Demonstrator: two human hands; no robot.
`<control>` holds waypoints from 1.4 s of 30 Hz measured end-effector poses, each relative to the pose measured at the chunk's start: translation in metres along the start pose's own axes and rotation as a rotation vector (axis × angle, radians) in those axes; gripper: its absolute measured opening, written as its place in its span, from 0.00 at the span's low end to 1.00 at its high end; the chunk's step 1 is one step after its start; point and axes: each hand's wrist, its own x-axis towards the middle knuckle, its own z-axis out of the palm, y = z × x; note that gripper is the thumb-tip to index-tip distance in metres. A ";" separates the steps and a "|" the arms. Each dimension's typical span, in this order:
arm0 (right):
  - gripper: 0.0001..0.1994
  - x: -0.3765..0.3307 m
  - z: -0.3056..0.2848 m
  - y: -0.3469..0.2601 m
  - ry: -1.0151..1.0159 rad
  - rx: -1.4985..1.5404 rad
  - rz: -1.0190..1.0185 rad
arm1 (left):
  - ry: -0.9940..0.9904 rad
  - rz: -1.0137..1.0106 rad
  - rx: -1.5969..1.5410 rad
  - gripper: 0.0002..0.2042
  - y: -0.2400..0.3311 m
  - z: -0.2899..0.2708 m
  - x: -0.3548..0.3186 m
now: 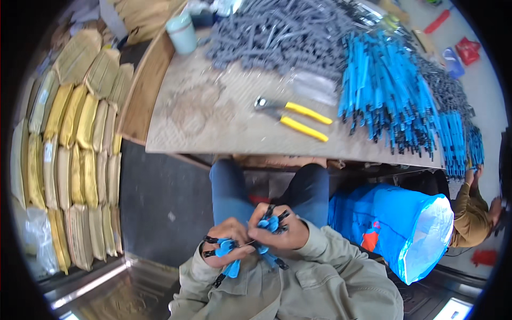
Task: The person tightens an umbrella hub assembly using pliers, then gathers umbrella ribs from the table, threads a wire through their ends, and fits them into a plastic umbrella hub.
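Over my lap, my left hand (224,260) is closed around several blue strips with black ends (232,269), which stick out between its fingers. Close beside it, my right hand (290,233) grips more blue strips with black ends (272,224). The fingertips of both hands nearly meet, and a thin line, perhaps wire or thread, shows between them. What exactly the fingertips pinch is too small to make out. Ahead on the table (234,117) lie end-cutting pliers with yellow handles (304,112), touched by neither hand.
A heap of grey plastic pieces (282,34) covers the table's far side. Blue black-tipped strips (384,90) lie bundled at right. A pale cup (182,34) stands far left. Wrapped packages (69,117) are stacked at left. A blue bag (373,218) and another person (472,216) are at right.
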 end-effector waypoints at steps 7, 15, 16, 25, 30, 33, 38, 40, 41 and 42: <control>0.18 -0.001 -0.010 0.006 -0.003 -0.082 -0.114 | 0.185 -0.152 -0.076 0.08 0.015 0.005 0.014; 0.33 0.057 -0.085 -0.077 -0.597 -0.379 -0.205 | 0.113 -0.047 -0.239 0.12 -0.021 -0.021 -0.002; 0.30 0.080 -0.104 -0.087 -0.510 -0.448 -0.230 | 0.087 -0.019 -0.236 0.13 -0.020 -0.022 0.000; 0.05 0.274 -0.175 -0.108 0.496 -1.894 -0.346 | -0.008 -0.078 -0.205 0.14 0.004 0.005 0.025; 0.04 0.281 -0.176 -0.110 0.455 -2.069 -0.218 | 0.000 -0.071 -0.231 0.14 -0.002 -0.003 0.026; 0.03 0.268 -0.168 -0.120 0.500 -2.041 -0.416 | -0.008 -0.069 -0.199 0.14 -0.003 -0.007 0.024; 0.06 0.178 -0.120 -0.136 0.320 -1.834 -0.848 | -0.007 -0.075 -0.208 0.13 -0.011 -0.012 0.021; 0.07 0.126 -0.093 -0.121 0.051 -1.854 -0.628 | -0.030 -0.127 -0.289 0.14 -0.020 -0.018 0.017; 0.09 0.107 -0.088 -0.110 -0.088 -1.814 -0.700 | -0.037 -0.154 -0.333 0.14 -0.022 -0.019 0.015; 0.12 0.090 -0.085 -0.100 -0.215 -1.768 -0.769 | -0.074 -0.156 -0.318 0.14 -0.019 -0.021 0.019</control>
